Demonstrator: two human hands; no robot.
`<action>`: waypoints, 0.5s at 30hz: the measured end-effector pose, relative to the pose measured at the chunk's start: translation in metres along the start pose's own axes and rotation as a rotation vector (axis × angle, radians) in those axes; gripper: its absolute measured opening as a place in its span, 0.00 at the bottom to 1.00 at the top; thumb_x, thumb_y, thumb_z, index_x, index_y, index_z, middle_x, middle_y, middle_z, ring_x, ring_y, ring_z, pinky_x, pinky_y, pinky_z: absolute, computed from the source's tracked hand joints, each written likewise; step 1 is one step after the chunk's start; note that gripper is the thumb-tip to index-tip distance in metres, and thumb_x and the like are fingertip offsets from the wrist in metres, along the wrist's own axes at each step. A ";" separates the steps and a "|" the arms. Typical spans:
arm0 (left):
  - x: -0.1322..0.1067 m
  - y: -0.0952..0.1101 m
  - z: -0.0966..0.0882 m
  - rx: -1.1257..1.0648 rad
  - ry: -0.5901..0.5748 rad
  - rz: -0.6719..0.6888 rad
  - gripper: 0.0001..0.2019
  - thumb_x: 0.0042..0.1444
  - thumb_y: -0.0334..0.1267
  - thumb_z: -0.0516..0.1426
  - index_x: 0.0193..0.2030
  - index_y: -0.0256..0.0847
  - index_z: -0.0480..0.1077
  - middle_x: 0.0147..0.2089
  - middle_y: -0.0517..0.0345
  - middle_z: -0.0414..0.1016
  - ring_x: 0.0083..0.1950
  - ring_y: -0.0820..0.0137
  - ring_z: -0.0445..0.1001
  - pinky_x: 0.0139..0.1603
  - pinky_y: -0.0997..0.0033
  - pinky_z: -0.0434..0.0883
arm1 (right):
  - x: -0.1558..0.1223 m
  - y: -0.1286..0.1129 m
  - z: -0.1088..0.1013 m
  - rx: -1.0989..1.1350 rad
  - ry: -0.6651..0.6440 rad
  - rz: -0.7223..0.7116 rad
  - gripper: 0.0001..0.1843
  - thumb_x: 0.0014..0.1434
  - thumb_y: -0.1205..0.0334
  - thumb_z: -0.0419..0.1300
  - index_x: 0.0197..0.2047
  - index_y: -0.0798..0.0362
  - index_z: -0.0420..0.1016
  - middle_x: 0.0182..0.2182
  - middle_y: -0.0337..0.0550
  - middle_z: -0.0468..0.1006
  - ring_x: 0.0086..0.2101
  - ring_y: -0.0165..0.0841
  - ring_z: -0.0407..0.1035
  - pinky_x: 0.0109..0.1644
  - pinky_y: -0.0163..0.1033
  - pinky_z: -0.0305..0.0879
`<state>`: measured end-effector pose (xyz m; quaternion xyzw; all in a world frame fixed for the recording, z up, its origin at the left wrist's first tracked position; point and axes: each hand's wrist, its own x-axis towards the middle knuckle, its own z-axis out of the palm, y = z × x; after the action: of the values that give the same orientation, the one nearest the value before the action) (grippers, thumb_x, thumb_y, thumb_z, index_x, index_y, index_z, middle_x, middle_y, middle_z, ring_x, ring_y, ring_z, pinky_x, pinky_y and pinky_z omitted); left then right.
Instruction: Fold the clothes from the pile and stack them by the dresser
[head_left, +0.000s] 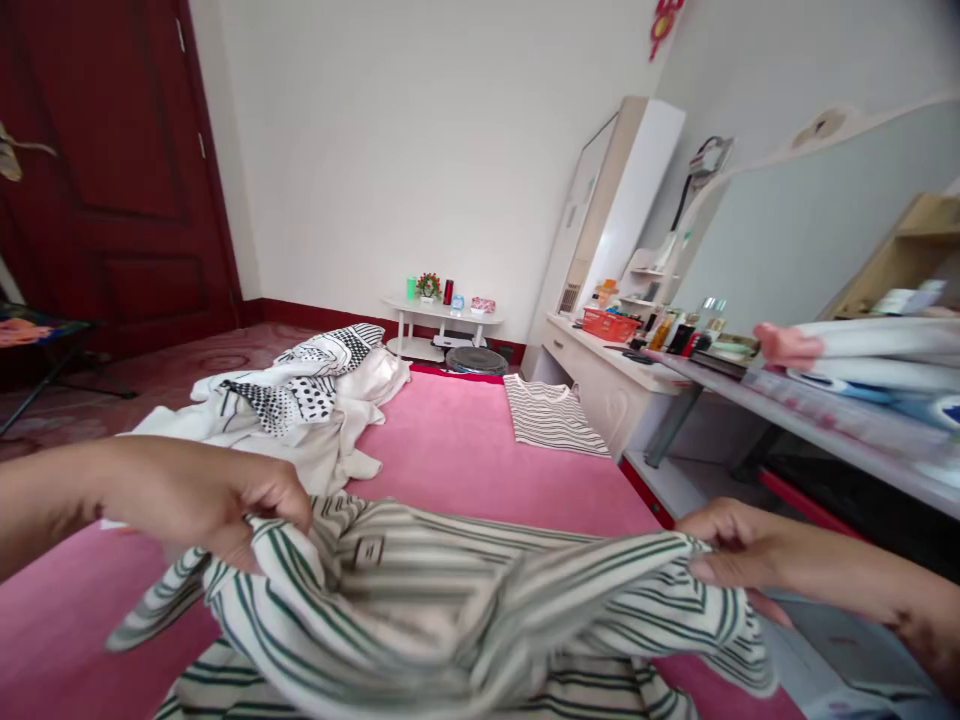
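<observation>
A white shirt with green stripes (420, 610) hangs in loose folds between my two hands, close to the camera. On the left, my left hand (225, 500) is closed on the fabric of one side of it. My right hand (742, 560) pinches the other side, with a striped sleeve end drooping below the fingers. A small dark-framed label shows inside the shirt. Its lower part rests on the pink bed cover (450, 440). Some of the cloth is blurred.
White clothes with black patterns (300, 400) lie heaped at the bed's left. A folded striped shirt (555, 415) lies at the far right corner. A dressing table (600, 370) and a cluttered shelf (810, 420) flank the right side. A small white table (442, 312) stands beyond the bed.
</observation>
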<state>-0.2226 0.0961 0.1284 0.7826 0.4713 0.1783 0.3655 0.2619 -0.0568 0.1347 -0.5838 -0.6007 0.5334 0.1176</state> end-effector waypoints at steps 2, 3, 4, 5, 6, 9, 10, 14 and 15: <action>0.025 0.007 -0.004 0.097 -0.334 -0.104 0.11 0.28 0.33 0.66 0.24 0.38 0.76 0.23 0.63 0.73 0.30 0.62 0.75 0.31 0.70 0.72 | 0.021 -0.006 -0.020 -0.018 0.024 0.019 0.17 0.52 0.50 0.64 0.33 0.59 0.78 0.22 0.41 0.73 0.18 0.23 0.62 0.20 0.27 0.57; 0.044 0.012 -0.007 0.132 -0.364 -0.121 0.12 0.31 0.32 0.65 0.28 0.37 0.76 0.25 0.62 0.74 0.32 0.63 0.75 0.33 0.70 0.72 | 0.037 -0.009 -0.033 -0.011 0.087 0.025 0.16 0.51 0.52 0.65 0.34 0.58 0.78 0.23 0.41 0.74 0.19 0.24 0.63 0.20 0.27 0.58; 0.066 0.015 -0.010 0.154 -0.175 -0.109 0.13 0.33 0.32 0.63 0.31 0.36 0.76 0.27 0.60 0.75 0.32 0.63 0.75 0.34 0.70 0.72 | 0.055 -0.013 -0.046 0.015 0.202 0.023 0.15 0.50 0.55 0.65 0.35 0.58 0.77 0.25 0.43 0.76 0.19 0.25 0.65 0.21 0.28 0.60; 0.089 0.017 -0.013 0.160 -0.039 -0.088 0.16 0.40 0.36 0.61 0.39 0.37 0.75 0.33 0.58 0.76 0.37 0.63 0.75 0.36 0.69 0.71 | 0.075 -0.017 -0.058 0.074 0.405 -0.019 0.14 0.50 0.57 0.65 0.37 0.57 0.77 0.27 0.45 0.77 0.20 0.26 0.67 0.23 0.30 0.64; 0.111 0.017 -0.016 0.173 0.075 -0.095 0.19 0.45 0.39 0.58 0.45 0.36 0.73 0.38 0.54 0.76 0.41 0.60 0.74 0.39 0.66 0.71 | 0.095 -0.019 -0.068 0.145 0.642 -0.098 0.15 0.50 0.59 0.64 0.41 0.55 0.76 0.33 0.47 0.79 0.25 0.30 0.71 0.28 0.33 0.69; 0.155 -0.001 -0.014 0.374 0.640 -0.046 0.27 0.48 0.38 0.56 0.57 0.33 0.64 0.53 0.43 0.68 0.55 0.54 0.67 0.55 0.56 0.65 | 0.141 -0.012 -0.072 0.145 1.015 -0.293 0.29 0.52 0.62 0.60 0.58 0.52 0.64 0.56 0.53 0.68 0.44 0.38 0.72 0.44 0.41 0.71; 0.158 -0.012 -0.010 0.437 0.713 0.008 0.30 0.49 0.39 0.56 0.60 0.32 0.61 0.57 0.41 0.65 0.59 0.53 0.63 0.59 0.54 0.62 | 0.149 -0.005 -0.064 0.105 1.038 -0.324 0.32 0.51 0.61 0.60 0.60 0.52 0.62 0.60 0.53 0.64 0.48 0.40 0.71 0.46 0.42 0.71; 0.112 -0.053 0.028 0.571 0.498 0.252 0.29 0.53 0.44 0.55 0.62 0.38 0.61 0.65 0.44 0.53 0.66 0.53 0.54 0.64 0.53 0.56 | 0.130 0.042 -0.001 -0.109 0.927 -0.369 0.29 0.47 0.58 0.62 0.54 0.51 0.70 0.55 0.50 0.71 0.49 0.43 0.70 0.49 0.45 0.70; 0.089 -0.061 0.039 0.566 0.429 0.287 0.26 0.55 0.45 0.53 0.61 0.40 0.62 0.66 0.46 0.52 0.65 0.55 0.55 0.64 0.53 0.57 | 0.115 0.055 0.018 -0.185 0.896 -0.347 0.27 0.48 0.56 0.62 0.53 0.51 0.71 0.52 0.49 0.73 0.47 0.43 0.71 0.48 0.46 0.71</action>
<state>-0.1917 0.1751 0.0519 0.8554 0.4534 0.2504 -0.0006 0.2465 0.0154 0.0289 -0.6553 -0.6242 0.1465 0.3993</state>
